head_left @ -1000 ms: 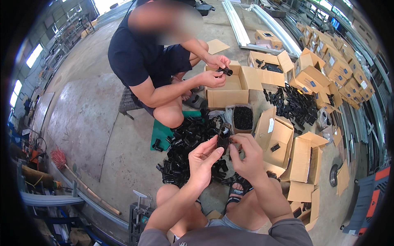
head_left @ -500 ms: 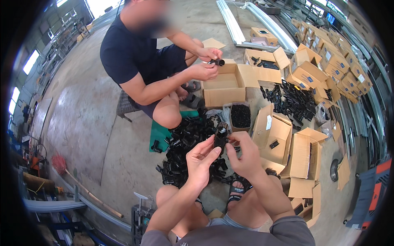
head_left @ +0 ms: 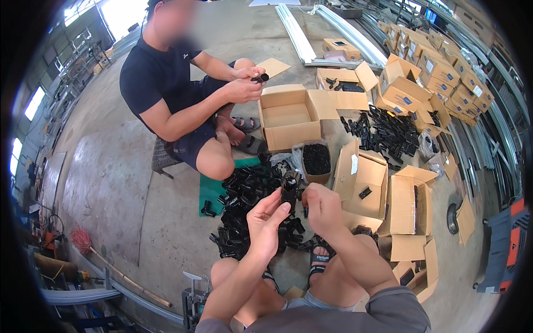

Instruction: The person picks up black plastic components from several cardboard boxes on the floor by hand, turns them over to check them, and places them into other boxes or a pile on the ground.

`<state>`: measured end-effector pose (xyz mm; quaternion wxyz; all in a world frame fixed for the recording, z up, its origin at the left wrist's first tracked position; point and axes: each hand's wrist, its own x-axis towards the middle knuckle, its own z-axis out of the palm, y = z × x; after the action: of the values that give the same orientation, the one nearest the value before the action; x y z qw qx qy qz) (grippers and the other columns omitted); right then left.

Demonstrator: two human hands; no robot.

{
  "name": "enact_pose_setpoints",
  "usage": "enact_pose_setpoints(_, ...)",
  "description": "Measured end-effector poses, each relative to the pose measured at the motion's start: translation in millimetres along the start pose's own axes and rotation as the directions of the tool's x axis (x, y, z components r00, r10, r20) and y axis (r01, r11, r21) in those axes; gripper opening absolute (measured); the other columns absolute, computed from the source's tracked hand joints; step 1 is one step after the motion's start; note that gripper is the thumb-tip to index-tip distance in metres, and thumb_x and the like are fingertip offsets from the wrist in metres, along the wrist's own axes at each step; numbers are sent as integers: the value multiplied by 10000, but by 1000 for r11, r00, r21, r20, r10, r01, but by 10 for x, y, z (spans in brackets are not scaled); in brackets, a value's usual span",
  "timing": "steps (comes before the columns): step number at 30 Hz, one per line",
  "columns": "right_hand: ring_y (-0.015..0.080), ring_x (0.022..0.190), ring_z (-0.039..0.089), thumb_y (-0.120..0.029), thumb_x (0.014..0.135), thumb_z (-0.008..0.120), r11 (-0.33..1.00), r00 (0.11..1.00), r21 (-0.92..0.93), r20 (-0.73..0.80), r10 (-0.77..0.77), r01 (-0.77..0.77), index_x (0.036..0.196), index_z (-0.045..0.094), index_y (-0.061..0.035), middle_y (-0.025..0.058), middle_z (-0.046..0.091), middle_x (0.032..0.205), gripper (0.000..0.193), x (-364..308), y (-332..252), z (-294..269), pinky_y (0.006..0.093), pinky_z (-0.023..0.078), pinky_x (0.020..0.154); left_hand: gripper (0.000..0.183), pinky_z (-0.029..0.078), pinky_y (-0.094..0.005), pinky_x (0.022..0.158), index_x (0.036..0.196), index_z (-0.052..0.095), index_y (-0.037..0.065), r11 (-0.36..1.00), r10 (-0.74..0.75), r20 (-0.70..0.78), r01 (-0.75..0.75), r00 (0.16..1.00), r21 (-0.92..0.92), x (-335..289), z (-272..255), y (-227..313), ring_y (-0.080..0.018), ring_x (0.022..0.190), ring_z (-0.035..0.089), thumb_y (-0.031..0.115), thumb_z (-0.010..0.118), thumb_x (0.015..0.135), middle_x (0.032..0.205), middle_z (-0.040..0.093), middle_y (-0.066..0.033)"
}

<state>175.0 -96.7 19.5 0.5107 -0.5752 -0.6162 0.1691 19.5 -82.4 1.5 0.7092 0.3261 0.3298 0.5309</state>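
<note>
My left hand is closed on a black clamp-like fitting, pinched between thumb and fingers. Just to its right, my right hand has its fingers curled together; whatever they grip, if anything, is hidden. A big pile of similar black fittings lies on the floor below, partly on a green sheet. Beyond the pile stands a small carton of small dark pieces, with clear plastic at its edge.
Across from me a seated person handles a black fitting. Open cardboard boxes stand ahead and to the right, around another heap of black parts. Stacked cartons and long metal profiles lie farther back. A broom lies left.
My right hand has drawn slightly away from the fitting, its fingers curling tighter. My left hand still holds the fitting. The view has shifted a little, moving most things left.
</note>
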Motion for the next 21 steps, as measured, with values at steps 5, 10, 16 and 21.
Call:
enact_pose_setpoints(5, 134, 628, 537, -362, 1079, 407, 943, 968, 225, -6, 252, -244, 775, 582, -1, 53, 567, 657, 504, 55, 118, -82, 291, 438, 608, 404, 574, -371, 961, 1354, 508, -37, 903, -165, 208, 232, 964, -361, 59, -41, 50, -262, 1102, 669, 104, 594, 986, 1208, 654, -200)
enact_pose_setpoints(10, 107, 642, 553, -343, 1072, 442, 902, 949, 304, 24, 315, -307, 817, 608, 1, 41, 593, 680, 459, 92, 135, -18, 267, 459, 621, 463, 575, -375, 962, 1391, 441, -30, 837, -158, 393, 334, 906, -434, 6, -140, 92, -280, 1110, 665, 190, 579, 1008, 1256, 619, -225)
enact_pose_setpoints(16, 94, 749, 603, -333, 1068, 461, 812, 944, 499, 45, 326, -304, 1061, 615, -21, 29, 647, 853, 348, 37, 55, -84, 260, 501, 677, 478, 575, -370, 953, 1400, 434, -26, 855, -180, 372, 333, 910, -399, -16, -10, 71, -279, 1098, 669, 207, 580, 1009, 1258, 619, -219)
enact_pose_setpoints(21, 80, 790, 558, -352, 998, 602, 655, 774, 414, 390, 500, -632, 1302, 548, -69, -4, 616, 956, 418, 98, -111, -56, 244, 487, 716, 414, 545, -317, 953, 1299, 583, -64, 917, 70, 157, -125, 985, 380, -12, 30, -44, -167, 1109, 633, -2, 691, 904, 1245, 652, -154)
